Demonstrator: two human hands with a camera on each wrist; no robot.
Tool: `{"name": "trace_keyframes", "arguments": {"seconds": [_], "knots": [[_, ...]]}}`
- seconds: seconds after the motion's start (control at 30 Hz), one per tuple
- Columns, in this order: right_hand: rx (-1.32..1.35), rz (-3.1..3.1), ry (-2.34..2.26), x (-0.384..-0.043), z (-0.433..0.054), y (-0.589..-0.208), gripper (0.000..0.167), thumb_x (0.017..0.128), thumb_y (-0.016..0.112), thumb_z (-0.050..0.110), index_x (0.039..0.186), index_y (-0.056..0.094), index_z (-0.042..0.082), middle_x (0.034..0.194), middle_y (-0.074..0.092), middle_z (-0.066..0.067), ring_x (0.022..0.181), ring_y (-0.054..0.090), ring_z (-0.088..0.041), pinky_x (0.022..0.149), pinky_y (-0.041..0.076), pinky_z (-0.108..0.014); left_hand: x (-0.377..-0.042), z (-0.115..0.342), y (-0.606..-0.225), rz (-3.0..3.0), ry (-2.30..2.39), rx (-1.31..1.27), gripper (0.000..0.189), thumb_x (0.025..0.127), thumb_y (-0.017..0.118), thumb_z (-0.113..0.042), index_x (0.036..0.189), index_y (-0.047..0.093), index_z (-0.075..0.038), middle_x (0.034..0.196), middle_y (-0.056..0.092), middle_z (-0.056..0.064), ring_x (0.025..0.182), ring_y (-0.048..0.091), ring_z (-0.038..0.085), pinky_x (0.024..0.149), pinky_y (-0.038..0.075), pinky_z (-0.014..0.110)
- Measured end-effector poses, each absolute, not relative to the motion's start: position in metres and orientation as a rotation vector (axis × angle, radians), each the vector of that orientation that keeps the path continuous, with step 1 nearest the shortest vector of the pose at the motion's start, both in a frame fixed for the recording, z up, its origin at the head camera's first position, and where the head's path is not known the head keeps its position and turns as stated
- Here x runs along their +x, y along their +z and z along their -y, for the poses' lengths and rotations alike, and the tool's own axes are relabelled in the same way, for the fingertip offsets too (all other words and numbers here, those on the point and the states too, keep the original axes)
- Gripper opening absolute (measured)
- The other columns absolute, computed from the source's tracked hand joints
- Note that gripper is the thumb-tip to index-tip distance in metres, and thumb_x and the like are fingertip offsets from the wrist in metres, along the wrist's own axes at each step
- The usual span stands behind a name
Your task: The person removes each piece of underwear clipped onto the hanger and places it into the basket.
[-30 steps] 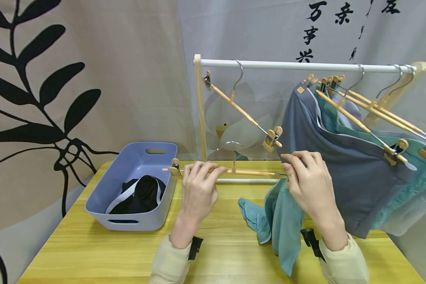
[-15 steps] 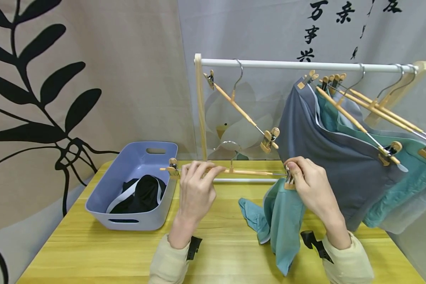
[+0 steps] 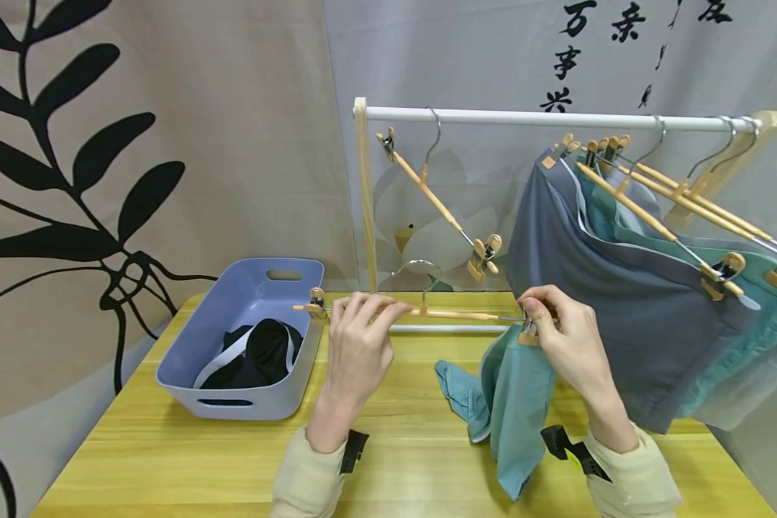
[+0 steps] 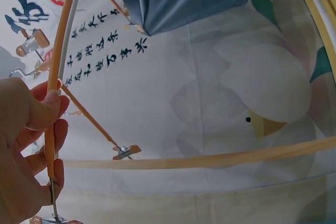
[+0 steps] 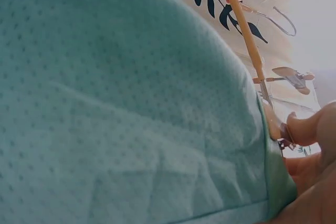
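My left hand (image 3: 359, 345) grips the wooden bar of a clip hanger (image 3: 456, 314), held level above the table. In the left wrist view its thumb and fingers (image 4: 50, 106) wrap the bar. At the other end, my right hand (image 3: 573, 342) pinches the hanger's clip (image 3: 529, 337), which sits over the top edge of a teal garment (image 3: 521, 403). That garment hangs down, and one part lies on the table. Teal perforated cloth (image 5: 131, 103) fills most of the right wrist view. The left-end clip (image 3: 317, 306) holds no cloth.
A rack with a white rail (image 3: 524, 117) stands behind. An unused clip hanger (image 3: 427, 188) hangs at its left. Grey-blue shorts (image 3: 576, 288) and teal clothes (image 3: 706, 381) hang at the right. A lavender basket (image 3: 188, 352) holds a black garment (image 3: 268, 356) with white trim.
My right hand has turned and settled on the clip, which now shows over the teal garment. The left hand stays nearly still. The bare hanger on the rail has swung slightly.
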State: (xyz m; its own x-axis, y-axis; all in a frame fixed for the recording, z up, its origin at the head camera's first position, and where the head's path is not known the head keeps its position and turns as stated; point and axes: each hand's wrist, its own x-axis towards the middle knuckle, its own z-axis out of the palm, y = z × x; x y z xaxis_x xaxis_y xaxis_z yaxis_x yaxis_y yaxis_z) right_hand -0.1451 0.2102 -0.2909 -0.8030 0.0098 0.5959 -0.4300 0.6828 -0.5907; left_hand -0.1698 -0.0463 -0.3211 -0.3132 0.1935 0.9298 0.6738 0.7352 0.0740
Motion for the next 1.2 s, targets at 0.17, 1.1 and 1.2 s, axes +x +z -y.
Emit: {"name": "trace_keyframes", "arguments": {"seconds": [0.17,1.1,1.2], "knots": [[0.320,2.309,0.996,-0.1478,-0.2110,-0.2926,0.019,0.096,0.055,0.017,0.095,0.066,0.002,0.079,0.064,-0.008,0.066,0.049,0.004,0.062,0.040,-0.012,-0.1703,0.0457,-0.3210,1.865,-0.563,-0.672,0.047,0.060,0.053,0.021,0.086,0.073,-0.013,0.085,0.069,0.004,0.080,0.058,0.019,0.076,0.042,0.036],[0.365,2.274,0.852,-0.1466,-0.2082,-0.2954,0.016,0.094,0.057,0.012,0.097,0.068,0.002,0.083,0.067,-0.011,0.074,0.056,-0.010,0.067,0.044,-0.022,-0.1692,0.0483,-0.3217,1.907,-0.581,-0.665,0.048,0.060,0.054,0.021,0.087,0.073,-0.014,0.086,0.069,0.003,0.081,0.058,0.019,0.074,0.041,0.035],[0.379,2.218,0.701,-0.1477,-0.2045,-0.2989,0.021,0.096,0.055,0.016,0.102,0.068,0.000,0.092,0.068,-0.014,0.087,0.057,-0.026,0.076,0.046,-0.038,-0.1695,0.0491,-0.3224,1.916,-0.589,-0.665,0.050,0.060,0.053,0.022,0.087,0.073,-0.014,0.086,0.069,0.003,0.081,0.058,0.020,0.074,0.041,0.035]]}}
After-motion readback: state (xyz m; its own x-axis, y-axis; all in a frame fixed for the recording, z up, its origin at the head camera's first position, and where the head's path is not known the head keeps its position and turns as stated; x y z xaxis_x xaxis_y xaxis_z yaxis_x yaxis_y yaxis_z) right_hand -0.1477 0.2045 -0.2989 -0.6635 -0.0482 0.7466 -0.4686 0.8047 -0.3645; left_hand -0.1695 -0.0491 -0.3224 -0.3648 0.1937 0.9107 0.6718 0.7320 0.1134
